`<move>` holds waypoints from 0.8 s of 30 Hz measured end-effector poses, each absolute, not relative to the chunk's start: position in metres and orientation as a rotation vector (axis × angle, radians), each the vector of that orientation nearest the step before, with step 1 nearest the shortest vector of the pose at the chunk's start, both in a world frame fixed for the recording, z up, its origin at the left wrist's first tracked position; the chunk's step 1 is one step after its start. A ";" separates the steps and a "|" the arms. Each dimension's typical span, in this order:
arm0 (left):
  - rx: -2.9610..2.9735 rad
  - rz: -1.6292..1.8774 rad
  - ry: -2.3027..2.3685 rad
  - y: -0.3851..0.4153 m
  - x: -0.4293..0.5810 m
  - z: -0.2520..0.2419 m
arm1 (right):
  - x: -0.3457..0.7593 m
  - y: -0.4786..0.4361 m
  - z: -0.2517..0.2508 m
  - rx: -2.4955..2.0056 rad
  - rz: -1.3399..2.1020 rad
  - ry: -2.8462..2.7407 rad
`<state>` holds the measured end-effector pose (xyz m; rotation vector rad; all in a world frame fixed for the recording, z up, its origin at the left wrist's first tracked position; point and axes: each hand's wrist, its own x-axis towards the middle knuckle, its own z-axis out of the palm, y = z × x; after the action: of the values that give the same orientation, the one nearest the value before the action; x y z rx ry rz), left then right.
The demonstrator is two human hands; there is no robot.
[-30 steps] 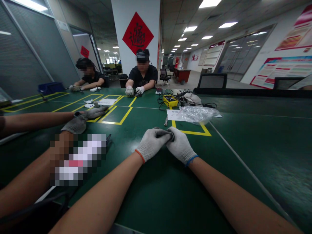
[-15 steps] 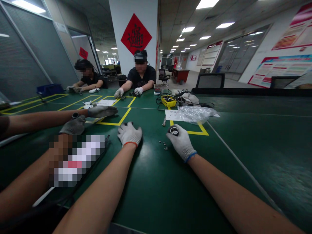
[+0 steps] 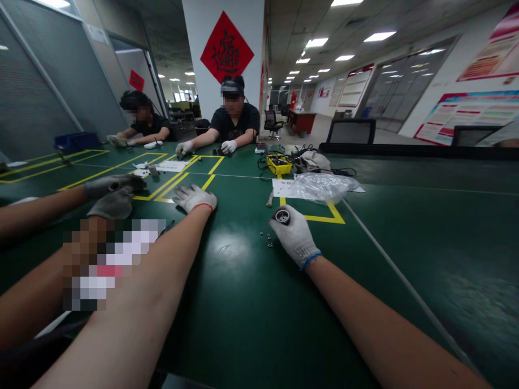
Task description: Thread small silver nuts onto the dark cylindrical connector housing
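Observation:
My right hand [image 3: 298, 233], in a white knit glove with a blue cuff, is wrapped around a short dark cylindrical part [image 3: 283, 216]. The part's open end, with a pale metal rim, faces up. Beside that hand, on the green table [image 3: 239, 302], lie several tiny metal nuts or rings [image 3: 269, 238]; their exact kind is too small to make out. A small metallic cylinder [image 3: 270, 199] rests just beyond them. My left hand [image 3: 195, 199], gloved with an orange-red cuff, reaches forward palm down, fingers apart, near the yellow tape lines. Nothing shows in it.
Close on my left are a co-worker's gloved hands [image 3: 111, 201], one around a dark round part. Ahead are a yellow bin [image 3: 279, 165], tangled cables, a clear plastic bag [image 3: 324, 186] and a paper sheet [image 3: 173, 166]. Two people sit across the table.
My left hand has moved left and forward across the table, its fingers spreading. My right hand still holds the cylindrical part. The co-worker's hands on my left have drawn together, leftward.

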<state>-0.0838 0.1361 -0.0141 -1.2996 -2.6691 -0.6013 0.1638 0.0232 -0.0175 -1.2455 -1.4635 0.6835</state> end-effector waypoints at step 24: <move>-2.058 -0.437 -2.332 0.085 -0.042 -0.010 | 0.156 0.033 -0.027 -1.318 0.588 -1.552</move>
<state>-0.0424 0.0852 -0.0101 -2.0578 -2.3320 -0.4366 0.1556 0.0329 -0.0274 -1.3179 -1.5525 0.5877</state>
